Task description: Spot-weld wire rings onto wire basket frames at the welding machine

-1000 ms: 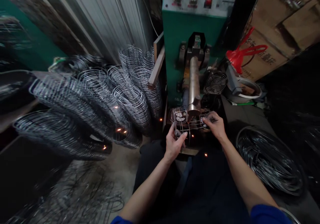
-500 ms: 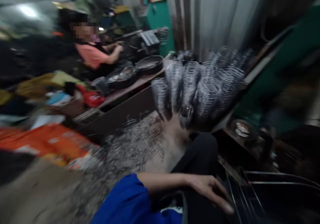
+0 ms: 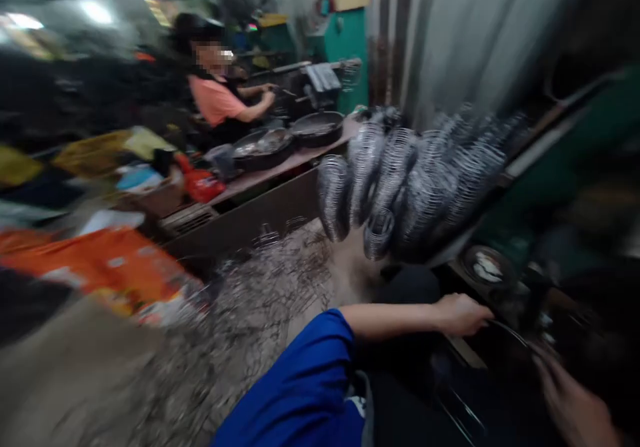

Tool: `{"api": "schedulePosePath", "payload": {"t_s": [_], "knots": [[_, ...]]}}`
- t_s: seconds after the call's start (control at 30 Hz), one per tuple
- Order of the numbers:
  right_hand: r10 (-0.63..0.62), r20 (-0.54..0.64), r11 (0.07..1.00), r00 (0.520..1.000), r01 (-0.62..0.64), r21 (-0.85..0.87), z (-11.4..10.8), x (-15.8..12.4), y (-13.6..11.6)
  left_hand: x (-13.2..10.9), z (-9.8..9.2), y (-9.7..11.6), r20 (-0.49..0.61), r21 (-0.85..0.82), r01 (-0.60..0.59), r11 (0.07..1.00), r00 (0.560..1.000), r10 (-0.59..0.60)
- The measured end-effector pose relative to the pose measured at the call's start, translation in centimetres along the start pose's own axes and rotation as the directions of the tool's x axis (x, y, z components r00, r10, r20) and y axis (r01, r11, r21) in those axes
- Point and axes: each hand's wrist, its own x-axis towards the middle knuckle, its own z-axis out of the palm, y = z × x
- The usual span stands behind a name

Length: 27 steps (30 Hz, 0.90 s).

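Note:
My left hand [image 3: 463, 314], at the end of a blue sleeve, is closed in a pinch on one end of a thin, curved metal wire [image 3: 511, 331]. The wire runs right to my right hand [image 3: 575, 394], whose fingers close on its other end; that hand is dim and blurred. Both hands are above my dark-clothed lap. Below them, more bent metal wires [image 3: 465, 410] glint in the dark. Ahead hang or stand thick bundles of looped wire [image 3: 395, 167]; what bears them is hidden.
Loose wire pieces [image 3: 260, 287] cover the floor at left, beside an orange sack [image 3: 110, 260]. Past a low bench [image 3: 260, 207] with round pans [image 3: 317, 127], a person in a salmon top [image 3: 217, 100] works. A round dish [image 3: 485, 265] stands near my left hand.
My left hand has risen and closed on the wire, where its fingers were stretched downward before. My right hand has come into view. The camera has turned slightly left.

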Motion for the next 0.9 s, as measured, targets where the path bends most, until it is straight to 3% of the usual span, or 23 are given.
{"api": "schedulePosePath", "payload": {"t_s": [0.07,0.17,0.27,0.37,0.53,0.9], "knots": [[0.062,-0.041,0.978,0.997,-0.069,-0.197,-0.6,0.0,-2.7,0.6,-0.6,0.1,-0.022,0.019,-0.037,0.999,0.999,0.037],[0.046,-0.021,0.958,0.999,-0.050,-0.283,-2.0,3.0,-6.2,4.2,-1.5,0.0,-0.020,0.000,-0.133,0.991,0.991,0.133],[0.045,-0.065,0.910,0.997,-0.068,-0.408,-3.7,6.7,-7.2,8.4,-2.2,0.0,-0.011,-0.006,-0.209,0.978,0.978,0.209],[0.017,-0.062,0.875,0.998,-0.045,-0.483,-4.6,8.5,-7.0,10.6,-3.3,0.2,-0.013,0.013,-0.238,0.971,0.971,0.238],[-0.004,-0.038,0.837,0.999,-0.017,-0.547,-4.8,9.5,-7.0,11.3,-4.3,0.4,-0.015,0.039,-0.254,0.966,0.967,0.255],[0.222,0.135,0.704,0.966,-0.063,-0.708,-5.5,10.9,-11.4,10.9,-5.2,0.3,-0.043,0.100,-0.272,0.957,0.960,0.277]]}}
